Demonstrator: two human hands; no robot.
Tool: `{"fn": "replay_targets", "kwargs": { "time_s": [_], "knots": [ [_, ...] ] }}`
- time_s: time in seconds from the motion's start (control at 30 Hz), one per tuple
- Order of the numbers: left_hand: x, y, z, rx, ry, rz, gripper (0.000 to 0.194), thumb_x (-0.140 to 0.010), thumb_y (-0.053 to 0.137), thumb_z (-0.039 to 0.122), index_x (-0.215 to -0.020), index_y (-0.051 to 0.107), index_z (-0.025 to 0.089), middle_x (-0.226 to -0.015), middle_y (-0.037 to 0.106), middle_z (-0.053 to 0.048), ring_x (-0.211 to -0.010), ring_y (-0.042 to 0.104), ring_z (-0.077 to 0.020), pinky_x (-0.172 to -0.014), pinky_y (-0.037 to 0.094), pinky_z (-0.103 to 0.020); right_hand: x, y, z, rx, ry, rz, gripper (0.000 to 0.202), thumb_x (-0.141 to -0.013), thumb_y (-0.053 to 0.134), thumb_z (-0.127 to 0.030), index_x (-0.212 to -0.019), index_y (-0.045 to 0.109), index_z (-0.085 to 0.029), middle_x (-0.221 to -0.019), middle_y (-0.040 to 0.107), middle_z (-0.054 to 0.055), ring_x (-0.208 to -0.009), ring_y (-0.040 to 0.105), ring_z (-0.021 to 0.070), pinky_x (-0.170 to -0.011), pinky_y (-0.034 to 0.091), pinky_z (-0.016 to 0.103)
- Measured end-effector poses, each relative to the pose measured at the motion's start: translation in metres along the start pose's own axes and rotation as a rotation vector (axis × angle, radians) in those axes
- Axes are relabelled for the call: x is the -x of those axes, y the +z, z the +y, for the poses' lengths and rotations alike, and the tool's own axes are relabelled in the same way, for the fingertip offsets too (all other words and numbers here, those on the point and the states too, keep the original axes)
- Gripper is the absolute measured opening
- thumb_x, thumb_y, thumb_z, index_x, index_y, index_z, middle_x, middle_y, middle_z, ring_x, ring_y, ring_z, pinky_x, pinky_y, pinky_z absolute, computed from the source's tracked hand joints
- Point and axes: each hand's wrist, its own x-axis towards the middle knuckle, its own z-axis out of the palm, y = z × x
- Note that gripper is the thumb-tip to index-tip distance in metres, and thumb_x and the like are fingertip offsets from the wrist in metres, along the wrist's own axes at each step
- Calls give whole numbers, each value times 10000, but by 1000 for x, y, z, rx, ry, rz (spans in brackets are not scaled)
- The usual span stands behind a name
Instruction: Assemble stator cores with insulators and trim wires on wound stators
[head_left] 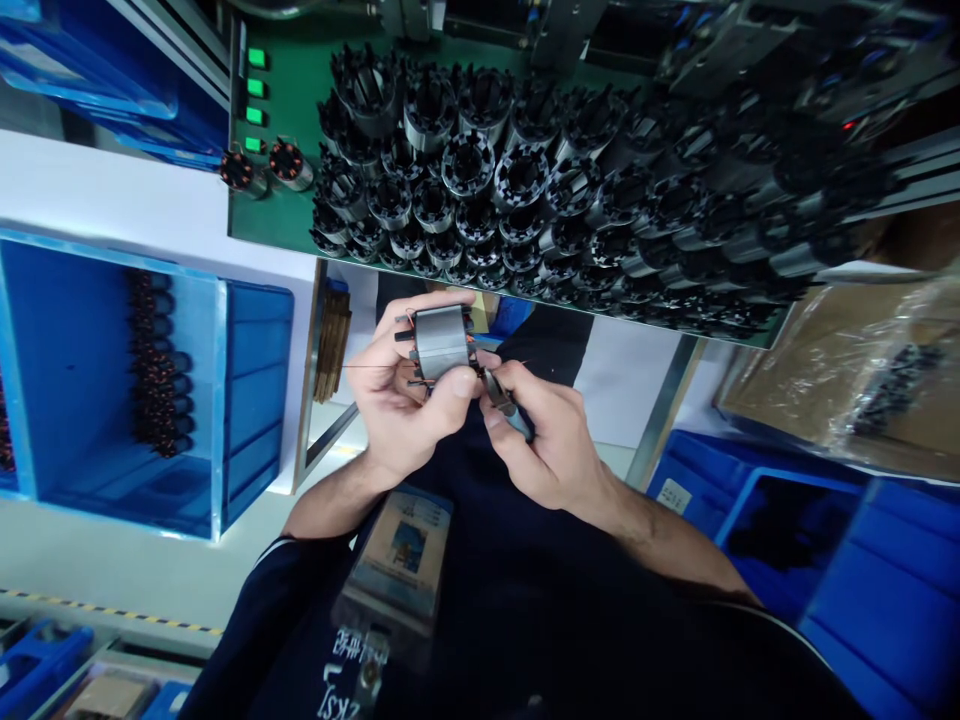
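My left hand [405,400] is closed around a motor stator [441,337], a grey metal cylinder with black end pieces and copper-coloured wire at its ends. A thin wire sticks out from it to the left. On the right, my right hand [544,430] grips a small hand tool [506,402] that looks like cutting pliers, with a grey-blue handle. The tool's jaws meet the stator's right end, close to my left thumb. Whether they are clamped on a wire is too small to make out.
Many stator cores [523,175] stand packed on a green worktop [274,215] ahead. Two wound stators [291,163] sit near the green buttons [256,87]. A blue crate [255,400] at left holds wound stators [159,365]. Blue bins [885,580] and a plastic-wrapped carton [840,370] are at right.
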Motion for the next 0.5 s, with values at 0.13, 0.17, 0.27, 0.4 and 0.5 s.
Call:
{"fn": "replay_targets", "kwargs": {
  "time_s": [0.13,0.17,0.27,0.4,0.5],
  "knots": [
    [2,5,-14,109,-28,157,524,-1125,773,793,-994,862,293,-1406,860,-86,-1279,870,-362,-1062,777,-621,2,4,11,22,68,15,117,-1067,630,-169,-1038,621,-282,-831,643,-39,-667,566,164,-729,535,326],
    [2,7,-22,106,-34,187,516,-1116,807,769,-963,852,278,-1380,868,-96,-1261,871,-353,-1035,780,-591,2,5,16,14,94,10,109,-1060,623,-174,-1032,635,-278,-829,646,-38,-672,571,164,-756,542,326],
    [4,13,-55,110,-116,263,535,-1063,891,745,-916,806,238,-1344,876,-117,-1230,873,-318,-973,779,-484,-2,13,42,-1,235,-41,122,-1030,615,-216,-1070,721,-260,-849,703,-25,-715,619,178,-867,570,337],
    [20,12,-106,173,-398,306,632,-987,918,824,-956,741,219,-1185,861,-84,-980,903,-249,-836,787,-402,-7,24,87,54,410,-96,283,-1008,599,-293,-1184,812,-234,-872,760,8,-794,675,220,-939,573,354],
    [38,-13,-123,160,-453,329,625,-945,944,819,-1030,759,228,-1071,869,-62,-802,895,-232,-724,753,-380,-10,28,115,96,461,-106,305,-1013,588,-315,-1201,814,-230,-899,786,28,-797,677,232,-942,574,362]
  ]
}}
